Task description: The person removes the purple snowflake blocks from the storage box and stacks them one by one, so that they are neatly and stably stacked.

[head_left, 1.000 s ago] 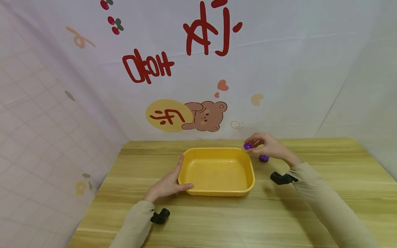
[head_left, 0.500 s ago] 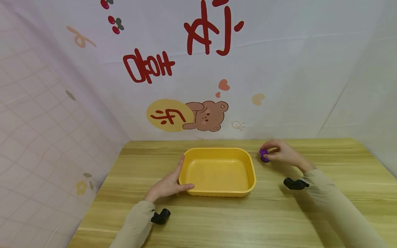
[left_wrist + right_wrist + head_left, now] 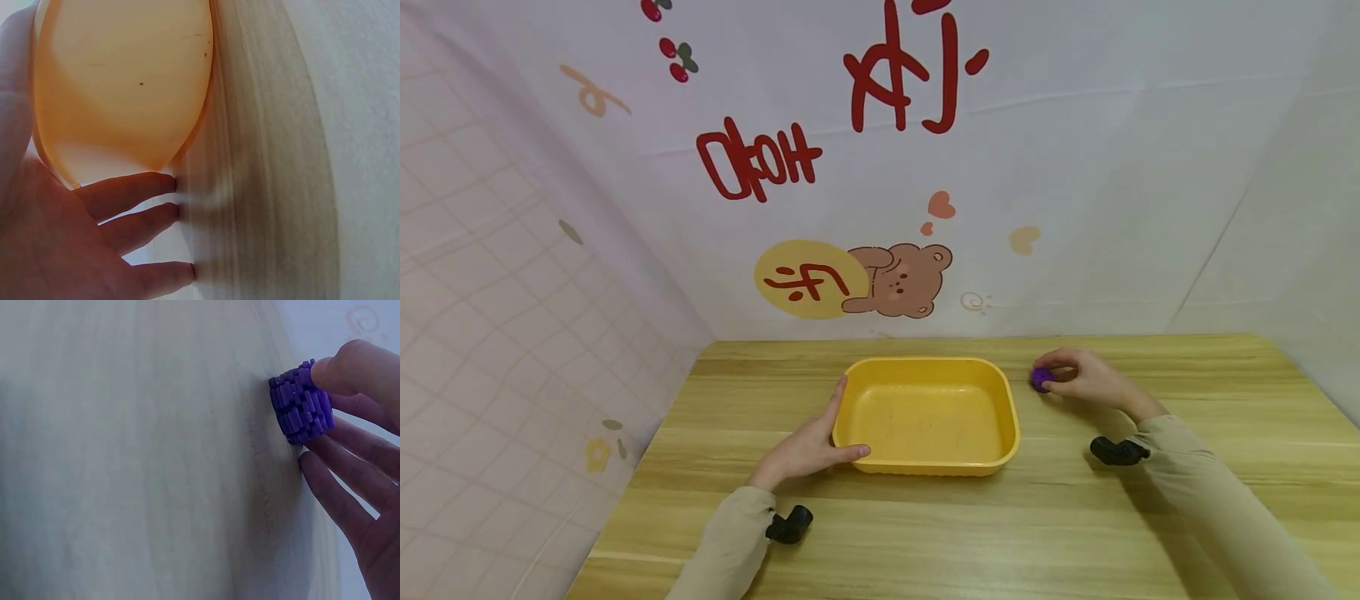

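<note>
In the head view, a yellow plastic basin (image 3: 925, 468) stands on the wooden table. My left hand (image 3: 805, 446) holds its left front corner, thumb over the front rim and fingers along the left wall. The left wrist view shows those fingers (image 3: 134, 187) spread, nearly straight, with the basin wall (image 3: 125, 94) beside them. To the right of the basin, my right hand (image 3: 1086, 379) pinches a small stack of purple notched discs (image 3: 1042, 380) low over the table. In the right wrist view the thumb presses the upper part of the disc stack (image 3: 300, 403); the other fingers lie behind it.
The wooden table (image 3: 925, 533) runs back to a white cloth backdrop (image 3: 1112, 208) printed with a bear, hearts and red characters. Another cloth (image 3: 512, 292) hangs along the left side. A black wrist device (image 3: 1118, 451) projects from the right sleeve.
My right hand has moved right from the basin's back right corner, carrying one purple disc to the other discs, and now pinches the stack. My left hand stays on the basin.
</note>
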`<action>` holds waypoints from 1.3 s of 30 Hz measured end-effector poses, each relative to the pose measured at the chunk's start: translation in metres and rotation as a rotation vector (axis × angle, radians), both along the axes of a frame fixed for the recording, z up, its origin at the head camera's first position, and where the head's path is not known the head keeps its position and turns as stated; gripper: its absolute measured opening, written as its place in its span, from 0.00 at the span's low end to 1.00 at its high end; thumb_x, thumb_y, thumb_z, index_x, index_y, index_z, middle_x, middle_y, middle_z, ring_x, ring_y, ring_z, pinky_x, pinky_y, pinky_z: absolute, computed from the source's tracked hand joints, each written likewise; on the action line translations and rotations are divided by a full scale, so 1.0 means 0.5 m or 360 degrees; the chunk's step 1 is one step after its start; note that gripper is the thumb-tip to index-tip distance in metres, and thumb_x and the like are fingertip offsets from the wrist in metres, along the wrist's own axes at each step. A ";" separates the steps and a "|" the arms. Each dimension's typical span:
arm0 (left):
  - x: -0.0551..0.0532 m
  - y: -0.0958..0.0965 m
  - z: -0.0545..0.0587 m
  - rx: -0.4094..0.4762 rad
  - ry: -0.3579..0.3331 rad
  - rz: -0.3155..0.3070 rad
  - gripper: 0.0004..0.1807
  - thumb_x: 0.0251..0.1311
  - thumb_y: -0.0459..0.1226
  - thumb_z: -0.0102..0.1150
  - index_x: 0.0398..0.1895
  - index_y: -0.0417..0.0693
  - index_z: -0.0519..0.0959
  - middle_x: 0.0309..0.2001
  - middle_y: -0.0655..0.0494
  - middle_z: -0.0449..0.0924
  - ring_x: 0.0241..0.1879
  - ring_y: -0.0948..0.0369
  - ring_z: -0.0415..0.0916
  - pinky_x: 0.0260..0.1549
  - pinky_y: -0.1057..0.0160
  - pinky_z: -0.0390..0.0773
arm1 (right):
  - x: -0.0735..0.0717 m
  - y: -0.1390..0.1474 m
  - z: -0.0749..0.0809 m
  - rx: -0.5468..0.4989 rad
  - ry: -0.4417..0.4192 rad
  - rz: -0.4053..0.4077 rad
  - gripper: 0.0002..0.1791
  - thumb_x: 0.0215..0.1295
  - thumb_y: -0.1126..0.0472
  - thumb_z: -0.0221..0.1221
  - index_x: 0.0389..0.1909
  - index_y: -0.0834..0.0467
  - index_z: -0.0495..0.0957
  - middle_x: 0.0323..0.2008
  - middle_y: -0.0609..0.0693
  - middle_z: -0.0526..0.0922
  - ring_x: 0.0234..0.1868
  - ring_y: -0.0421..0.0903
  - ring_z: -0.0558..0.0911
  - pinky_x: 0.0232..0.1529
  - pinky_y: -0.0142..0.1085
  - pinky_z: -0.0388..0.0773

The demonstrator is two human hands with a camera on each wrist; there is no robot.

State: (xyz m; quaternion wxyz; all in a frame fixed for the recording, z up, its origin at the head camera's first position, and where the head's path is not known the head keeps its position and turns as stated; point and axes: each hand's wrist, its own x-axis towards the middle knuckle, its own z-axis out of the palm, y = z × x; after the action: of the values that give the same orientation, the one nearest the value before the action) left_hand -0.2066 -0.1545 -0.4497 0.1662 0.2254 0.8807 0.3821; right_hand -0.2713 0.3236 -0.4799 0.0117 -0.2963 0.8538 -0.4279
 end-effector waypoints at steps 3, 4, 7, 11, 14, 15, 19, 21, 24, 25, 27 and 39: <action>0.001 0.000 0.000 -0.0001 -0.0003 0.0003 0.62 0.57 0.54 0.65 0.77 0.49 0.28 0.71 0.34 0.54 0.53 0.51 0.70 0.59 0.47 0.65 | 0.000 0.001 -0.001 0.0000 -0.0027 -0.0016 0.19 0.58 0.74 0.65 0.50 0.73 0.76 0.46 0.66 0.81 0.46 0.62 0.80 0.43 0.45 0.80; 0.001 0.001 0.000 -0.0001 -0.0001 0.0003 0.62 0.57 0.54 0.65 0.77 0.49 0.28 0.71 0.34 0.54 0.53 0.51 0.70 0.59 0.47 0.65 | 0.001 0.001 -0.002 -0.0003 -0.0034 -0.0018 0.19 0.58 0.73 0.65 0.50 0.73 0.76 0.46 0.67 0.81 0.46 0.62 0.80 0.43 0.44 0.80; 0.001 0.001 0.000 -0.0001 0.0000 0.0005 0.62 0.57 0.54 0.65 0.77 0.49 0.28 0.71 0.34 0.54 0.52 0.51 0.70 0.59 0.47 0.65 | 0.002 0.001 -0.002 -0.0011 -0.0048 -0.0014 0.20 0.58 0.73 0.65 0.51 0.74 0.75 0.47 0.68 0.80 0.47 0.63 0.80 0.44 0.41 0.80; 0.000 0.001 0.000 0.0002 -0.0005 0.0008 0.62 0.57 0.54 0.66 0.77 0.49 0.29 0.71 0.34 0.54 0.51 0.52 0.70 0.59 0.47 0.65 | 0.001 0.000 -0.006 -0.0023 -0.0022 0.0009 0.24 0.57 0.72 0.67 0.54 0.73 0.73 0.50 0.68 0.79 0.47 0.63 0.79 0.45 0.43 0.79; 0.000 0.001 0.001 0.0003 -0.0009 0.0011 0.62 0.57 0.54 0.66 0.77 0.49 0.29 0.71 0.34 0.54 0.50 0.52 0.70 0.59 0.47 0.66 | -0.002 -0.001 -0.010 0.0013 0.0041 0.0042 0.25 0.56 0.71 0.68 0.55 0.72 0.74 0.51 0.66 0.78 0.48 0.61 0.79 0.47 0.46 0.78; 0.000 0.001 0.001 0.0004 -0.0010 0.0011 0.62 0.57 0.54 0.66 0.77 0.49 0.29 0.71 0.34 0.54 0.50 0.52 0.70 0.59 0.47 0.66 | -0.004 -0.002 -0.012 0.0033 0.0064 0.0052 0.25 0.56 0.70 0.68 0.55 0.71 0.74 0.52 0.65 0.78 0.49 0.60 0.79 0.48 0.47 0.78; 0.000 0.000 0.001 -0.0006 -0.0013 0.0017 0.62 0.57 0.54 0.66 0.77 0.49 0.29 0.70 0.34 0.54 0.49 0.52 0.70 0.59 0.47 0.66 | -0.008 -0.006 -0.013 0.0145 0.0135 0.0074 0.25 0.57 0.67 0.69 0.55 0.67 0.76 0.53 0.62 0.77 0.51 0.57 0.76 0.50 0.45 0.76; -0.001 0.000 0.001 -0.0008 -0.0011 0.0016 0.62 0.57 0.54 0.66 0.77 0.49 0.29 0.70 0.34 0.55 0.49 0.52 0.70 0.59 0.47 0.66 | -0.009 -0.008 -0.013 0.0192 0.0158 0.0062 0.23 0.56 0.65 0.69 0.54 0.66 0.77 0.53 0.60 0.77 0.52 0.56 0.75 0.50 0.43 0.76; -0.001 0.001 0.000 -0.0012 -0.0003 0.0011 0.62 0.57 0.54 0.66 0.77 0.50 0.29 0.70 0.35 0.55 0.50 0.52 0.70 0.59 0.47 0.65 | -0.008 -0.011 -0.012 0.0213 0.0170 0.0051 0.21 0.55 0.66 0.70 0.51 0.65 0.79 0.52 0.60 0.77 0.51 0.57 0.75 0.49 0.44 0.77; -0.001 0.001 0.000 -0.0010 -0.0001 0.0009 0.62 0.57 0.54 0.66 0.77 0.50 0.29 0.70 0.35 0.55 0.51 0.52 0.70 0.59 0.46 0.65 | -0.008 -0.012 -0.011 0.0215 0.0178 0.0050 0.21 0.55 0.67 0.70 0.51 0.65 0.79 0.51 0.60 0.77 0.50 0.57 0.75 0.48 0.44 0.77; 0.000 0.002 0.000 -0.0009 0.0002 0.0007 0.62 0.57 0.54 0.66 0.77 0.50 0.29 0.71 0.35 0.54 0.52 0.51 0.70 0.60 0.46 0.64 | -0.006 -0.014 -0.008 0.0210 0.0179 0.0060 0.20 0.55 0.68 0.70 0.50 0.65 0.80 0.51 0.61 0.77 0.50 0.59 0.76 0.47 0.47 0.77; 0.003 0.001 -0.001 -0.0027 0.0004 0.0028 0.61 0.57 0.54 0.65 0.77 0.49 0.30 0.71 0.34 0.52 0.57 0.48 0.68 0.60 0.45 0.64 | 0.003 -0.015 -0.001 0.0108 0.0172 0.0072 0.22 0.55 0.70 0.69 0.51 0.70 0.77 0.51 0.64 0.75 0.48 0.60 0.76 0.44 0.50 0.78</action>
State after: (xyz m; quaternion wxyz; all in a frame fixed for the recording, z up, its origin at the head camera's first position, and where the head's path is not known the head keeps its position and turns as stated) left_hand -0.2051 -0.1539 -0.4504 0.1637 0.2167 0.8860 0.3759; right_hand -0.2697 0.3162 -0.4803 -0.0146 -0.3376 0.8603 -0.3817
